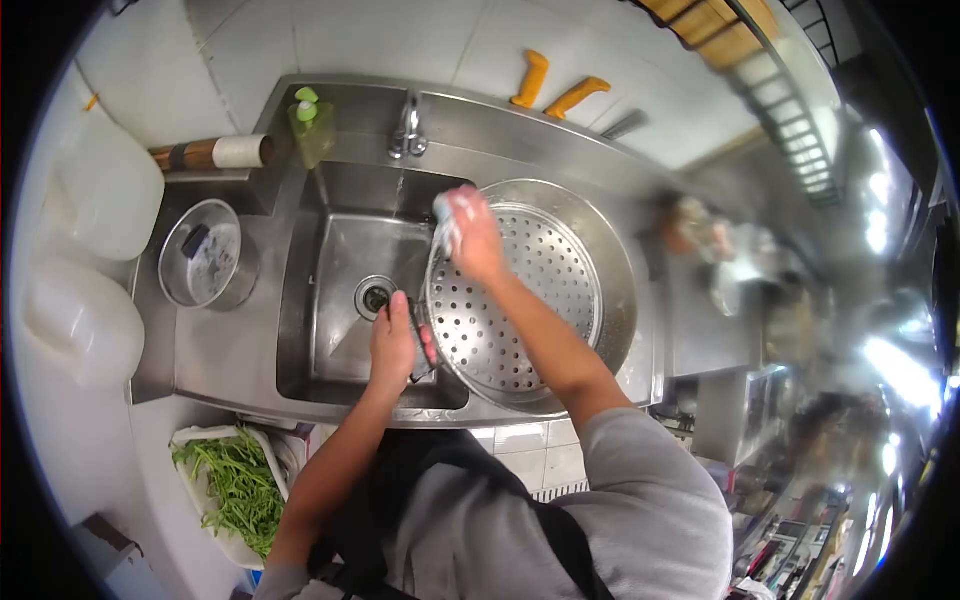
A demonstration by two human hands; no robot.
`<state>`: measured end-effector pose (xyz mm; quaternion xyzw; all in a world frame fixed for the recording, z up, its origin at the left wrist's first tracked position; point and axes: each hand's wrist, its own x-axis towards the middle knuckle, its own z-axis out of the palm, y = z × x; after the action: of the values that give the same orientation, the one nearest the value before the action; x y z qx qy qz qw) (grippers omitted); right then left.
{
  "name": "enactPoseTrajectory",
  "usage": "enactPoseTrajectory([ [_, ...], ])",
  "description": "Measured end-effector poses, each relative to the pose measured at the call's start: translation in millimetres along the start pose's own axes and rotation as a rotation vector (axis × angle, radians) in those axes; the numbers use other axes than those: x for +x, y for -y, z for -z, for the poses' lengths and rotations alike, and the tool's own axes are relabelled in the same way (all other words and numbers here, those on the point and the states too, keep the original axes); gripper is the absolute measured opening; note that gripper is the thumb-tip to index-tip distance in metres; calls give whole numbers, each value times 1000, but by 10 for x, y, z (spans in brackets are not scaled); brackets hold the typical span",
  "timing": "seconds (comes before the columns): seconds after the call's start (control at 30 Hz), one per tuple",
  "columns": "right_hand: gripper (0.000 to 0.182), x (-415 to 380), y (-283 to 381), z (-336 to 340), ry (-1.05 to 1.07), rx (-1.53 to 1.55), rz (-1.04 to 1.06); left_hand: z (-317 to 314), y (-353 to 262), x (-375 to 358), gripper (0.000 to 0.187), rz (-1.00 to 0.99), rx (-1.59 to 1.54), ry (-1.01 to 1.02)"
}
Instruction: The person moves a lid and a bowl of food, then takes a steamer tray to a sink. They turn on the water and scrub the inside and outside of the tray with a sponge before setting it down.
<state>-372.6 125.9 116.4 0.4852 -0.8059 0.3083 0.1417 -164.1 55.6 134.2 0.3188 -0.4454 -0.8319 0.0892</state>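
Observation:
A large round metal steamer tray with a perforated base lies at the right of the sink, its left rim reaching over the basin. My left hand is closed round a dark handle on the tray's near left side; the fingers are partly hidden. At the tray's upper left rim, my right hand presses a whitish, foamy scrubbing pad, slightly blurred. The steel sink basin lies left of both hands, with a drain beside my left hand. A thin stream of water runs from the faucet.
A small metal pot with sudsy contents stands left of the sink. A green pump bottle sits at the back. Below left is a white basket of leafy greens. Orange-handled tools hang on the wall.

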Motion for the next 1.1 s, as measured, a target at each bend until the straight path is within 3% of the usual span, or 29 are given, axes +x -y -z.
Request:
enactPoseTrajectory([
  [0.1, 43, 23, -1079, 175, -30, -400, -177, -60, -96, -64, 39, 43, 2, -57],
  [0.17, 50, -273, -1587, 559, -70, -685, -139, -80, -94, -64, 35, 28, 79, -52],
  [0.23, 56, -612, -1509, 1057, 190, -992, -275, -94, -90, -80, 25, 16, 65, -85],
  [0.37, 54, -1409, -1180, 1516, 229, -1226, -359, -101, -42, -60, 28, 51, -28, -130],
  [0.43, 44, -1802, -858, 1628, 539, -1303, -392, -90, 2, -79, 28, 25, -46, -102],
  [0.47, 44, -1973, -690, 1685, 553, -1320, -409, -101, 22, -69, 28, -26, -72, -98],
  [0.53, 43, -2136, -214, 1800, 870, -1103, -625, -106, 28, -97, 28, 28, -78, -84],
  [0.6, 48, -1937, 372, 1847, 1369, -727, -819, -110, 66, -74, 30, -34, -62, -47],
  [0.67, 52, -2193, 671, 1689, 1194, -134, -974, -143, 106, -71, 31, -17, -39, -32],
  [0.73, 56, -2216, 1069, 1410, 817, 200, -937, -218, 131, -99, 29, 7, -20, -87],
  [0.8, 64, -1765, 1376, 1111, 554, 429, -1007, -183, 165, -115, 32, 14, 20, -44],
  [0.87, 69, -1451, 1349, 702, 377, 519, -1117, -118, 345, -18, 40, -108, 192, -91],
  [0.9, 71, -1229, 1304, 595, 262, 566, -1102, -222, 312, -80, 51, -203, 268, -207],
  [0.93, 73, -1108, 1276, 571, 148, 606, -1083, -225, 298, -96, 51, -199, 276, -181],
  [1.03, 66, -1368, 1309, 686, 254, 513, -951, -117, 279, 16, 57, -152, 318, -94],
  [1.1, 58, -1796, 1325, 1121, 491, 591, -827, -55, 261, 115, 57, -140, 343, -72],
])
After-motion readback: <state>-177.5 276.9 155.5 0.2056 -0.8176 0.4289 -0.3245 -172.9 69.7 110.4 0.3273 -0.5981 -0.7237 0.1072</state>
